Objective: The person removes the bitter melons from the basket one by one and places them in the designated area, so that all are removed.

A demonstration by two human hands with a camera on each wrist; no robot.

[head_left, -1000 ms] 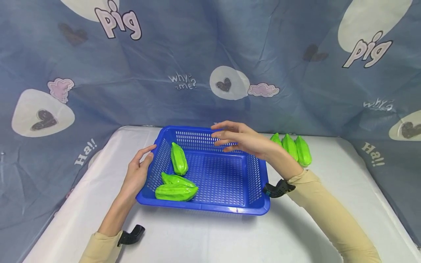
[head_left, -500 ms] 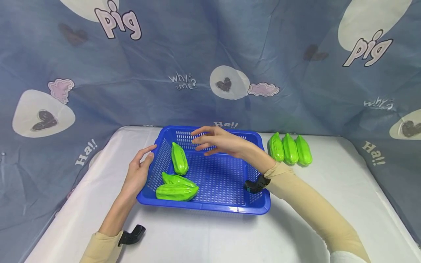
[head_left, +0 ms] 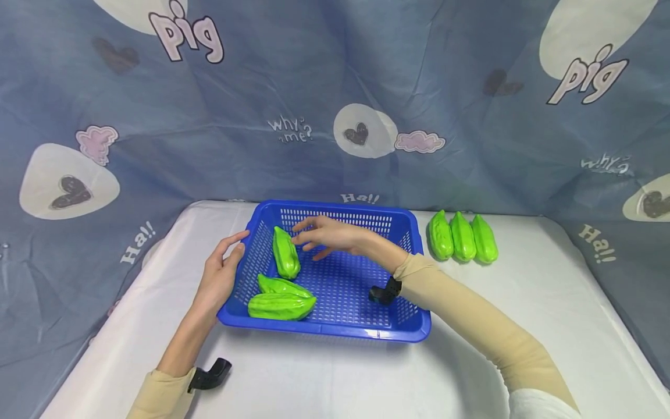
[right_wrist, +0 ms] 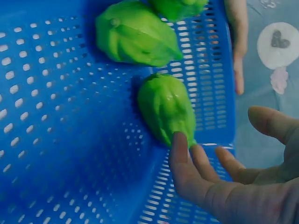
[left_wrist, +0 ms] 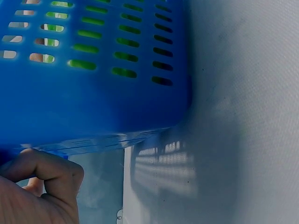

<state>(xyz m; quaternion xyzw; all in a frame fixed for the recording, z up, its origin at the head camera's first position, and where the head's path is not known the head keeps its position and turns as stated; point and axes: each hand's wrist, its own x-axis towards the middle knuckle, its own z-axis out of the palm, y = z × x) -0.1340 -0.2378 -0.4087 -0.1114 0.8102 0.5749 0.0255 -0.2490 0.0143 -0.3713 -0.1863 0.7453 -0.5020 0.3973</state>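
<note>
A blue slotted basket (head_left: 356, 334) stands on the white table. My left hand (head_left: 217, 279) holds its left rim, with thumb and fingertips at the edge; the left wrist view shows bent fingers (left_wrist: 53, 172) beside the basket corner. Inside, one bright green ridged gourd (head_left: 285, 256) with a pointed end leans by the left wall. Two more gourds (head_left: 281, 306) lie side by side in the front left corner. My right hand (head_left: 335, 235) reaches inside with loosely spread fingers, fingertips right at the single gourd's pointed end (right_wrist: 180, 133). Its thumb (right_wrist: 268, 121) stands apart from the gourd.
Three matching green gourds (head_left: 463, 237) lie in a row on the white tabletop (head_left: 523, 302), right of the basket. A blue-grey printed cloth (head_left: 209, 145) rises behind the table. Black wrist cameras (head_left: 210, 375) sit on both wrists.
My right hand has moved left and down into the basket, from over its back right part to the single gourd. My left hand and the gourds stay in place.
</note>
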